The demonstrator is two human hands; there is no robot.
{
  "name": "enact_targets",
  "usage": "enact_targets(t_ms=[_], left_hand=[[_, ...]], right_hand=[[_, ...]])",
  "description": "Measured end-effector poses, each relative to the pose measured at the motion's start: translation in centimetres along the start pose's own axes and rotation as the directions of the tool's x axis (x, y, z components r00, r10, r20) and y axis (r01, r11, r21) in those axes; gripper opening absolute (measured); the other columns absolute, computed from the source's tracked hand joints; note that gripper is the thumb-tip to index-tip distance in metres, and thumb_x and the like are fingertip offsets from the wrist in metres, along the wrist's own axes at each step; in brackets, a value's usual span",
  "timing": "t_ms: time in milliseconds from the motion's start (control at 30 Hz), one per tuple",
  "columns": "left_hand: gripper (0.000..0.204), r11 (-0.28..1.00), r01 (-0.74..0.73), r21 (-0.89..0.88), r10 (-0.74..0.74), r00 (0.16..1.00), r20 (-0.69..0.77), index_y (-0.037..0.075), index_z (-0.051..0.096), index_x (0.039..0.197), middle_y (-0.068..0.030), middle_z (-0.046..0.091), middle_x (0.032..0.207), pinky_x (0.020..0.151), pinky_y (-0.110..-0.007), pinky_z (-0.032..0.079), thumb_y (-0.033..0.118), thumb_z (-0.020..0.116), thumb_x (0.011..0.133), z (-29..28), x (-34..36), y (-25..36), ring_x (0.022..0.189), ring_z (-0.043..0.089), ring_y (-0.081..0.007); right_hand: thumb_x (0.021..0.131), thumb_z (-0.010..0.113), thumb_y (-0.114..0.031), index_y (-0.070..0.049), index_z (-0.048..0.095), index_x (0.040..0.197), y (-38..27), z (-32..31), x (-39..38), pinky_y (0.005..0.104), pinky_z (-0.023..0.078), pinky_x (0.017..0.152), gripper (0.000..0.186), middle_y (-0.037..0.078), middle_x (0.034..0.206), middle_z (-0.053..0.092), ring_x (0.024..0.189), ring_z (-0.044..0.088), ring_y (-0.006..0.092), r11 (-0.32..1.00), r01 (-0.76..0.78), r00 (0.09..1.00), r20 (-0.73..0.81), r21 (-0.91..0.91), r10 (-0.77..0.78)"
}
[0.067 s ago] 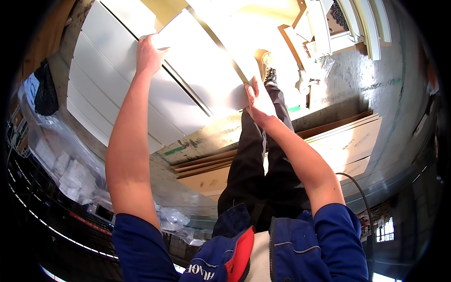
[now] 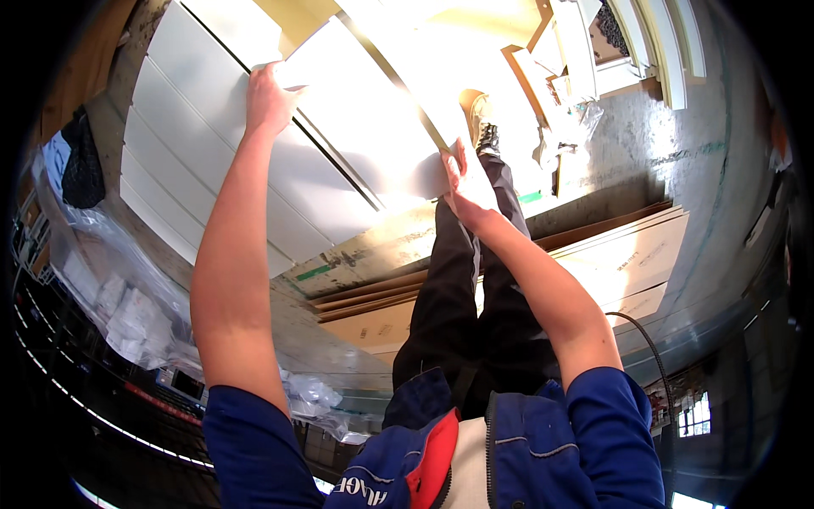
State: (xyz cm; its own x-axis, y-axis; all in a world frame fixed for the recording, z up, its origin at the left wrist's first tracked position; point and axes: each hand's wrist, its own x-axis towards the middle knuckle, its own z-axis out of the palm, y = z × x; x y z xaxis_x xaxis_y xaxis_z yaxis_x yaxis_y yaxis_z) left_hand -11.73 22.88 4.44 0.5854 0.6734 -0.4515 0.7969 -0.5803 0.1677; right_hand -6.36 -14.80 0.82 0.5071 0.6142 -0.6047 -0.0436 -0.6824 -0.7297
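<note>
A wide, glossy white panel point(image 2: 360, 110) lies tilted in front of me, with a dark gap along its left side. My left hand point(image 2: 271, 97) is at that side, fingers bent over the edge at the gap and thumb out to the right. At the panel's near right corner, my right hand point(image 2: 467, 185) grips the edge; some of its fingers are hidden. Left of the gap are several more white panels point(image 2: 191, 127) side by side, parted by thin grooves. Bright glare washes out the far part of the panel.
Flat brown cardboard sheets point(image 2: 627, 254) lie stacked on the floor near my legs. Clear plastic wrapping point(image 2: 127, 297) and a black bag point(image 2: 82, 165) are at left. White long profiles point(image 2: 657, 42) and wood pieces point(image 2: 534, 76) stand at the far right. My shoe point(image 2: 481, 119) is beside the panel.
</note>
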Motion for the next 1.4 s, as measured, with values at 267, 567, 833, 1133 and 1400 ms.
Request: enact_targets(t_ms=[267,567,833,1133,1400], left_hand=[[0.072,1.0,0.021,-0.02,-0.021,1.0,-0.011,0.008,0.054,0.135,-0.0152,0.055,0.125,0.1,-0.039,0.047,0.03,0.086,0.074,0.3,0.2,-0.7,0.115,0.056,-0.0294],[0.077,0.999,-0.001,0.043,0.0,1.0,0.016,0.005,0.053,0.136,-0.0161,0.057,0.127,0.103,-0.039,0.045,0.039,0.084,0.074,0.5,0.7,-1.5,0.121,0.054,-0.0288],[0.075,0.998,0.044,0.048,-0.047,0.997,0.065,0.006,0.053,0.136,-0.015,0.057,0.127,0.1,-0.04,0.047,0.041,0.082,0.076,0.6,0.5,-2.2,0.118,0.056,-0.0269],[0.079,0.999,0.04,-0.008,-0.04,0.999,0.007,0.008,0.048,0.142,-0.0168,0.054,0.132,0.107,-0.04,0.044,0.04,0.081,0.077,0.8,-0.5,-1.4,0.127,0.049,-0.0298],[0.079,0.997,0.078,-0.007,-0.078,0.997,0.015,0.01,0.046,0.143,-0.016,0.052,0.131,0.107,-0.04,0.044,0.038,0.081,0.078,0.9,-0.7,-1.1,0.126,0.05,-0.0295]], right_hand=[[0.106,0.039,-0.028,0.0,0.042,0.146,1.6,0.6,-0.3,0.0383,0.038,0.109,0.048,0.024,0.148,0.042,0.132,0.046,0.0378,0.982,0.089,0.996,0.026,-0.166,-0.085],[0.105,0.041,-0.022,0.006,0.04,0.145,3.1,0.8,0.2,0.0357,0.035,0.113,0.049,0.025,0.153,0.037,0.137,0.043,0.0363,0.947,0.223,0.974,0.014,-0.23,-0.226],[0.072,0.08,-0.009,0.007,0.036,0.141,2.4,-0.1,0.2,0.0405,0.029,0.119,0.083,0.036,0.154,0.021,0.143,0.029,0.0466,0.756,0.44,0.896,0.185,-0.485,-0.403],[0.069,0.082,-0.013,0.01,0.044,0.137,1.2,-0.6,-0.3,0.0411,0.035,0.117,0.081,0.042,0.151,0.024,0.143,0.03,0.0476,0.736,0.428,0.902,0.188,-0.524,-0.389],[0.068,0.082,-0.009,0.008,0.047,0.136,0.8,-0.8,-0.1,0.0414,0.038,0.114,0.079,0.042,0.149,0.027,0.139,0.037,0.0479,0.751,0.425,0.902,0.165,-0.505,-0.399]])
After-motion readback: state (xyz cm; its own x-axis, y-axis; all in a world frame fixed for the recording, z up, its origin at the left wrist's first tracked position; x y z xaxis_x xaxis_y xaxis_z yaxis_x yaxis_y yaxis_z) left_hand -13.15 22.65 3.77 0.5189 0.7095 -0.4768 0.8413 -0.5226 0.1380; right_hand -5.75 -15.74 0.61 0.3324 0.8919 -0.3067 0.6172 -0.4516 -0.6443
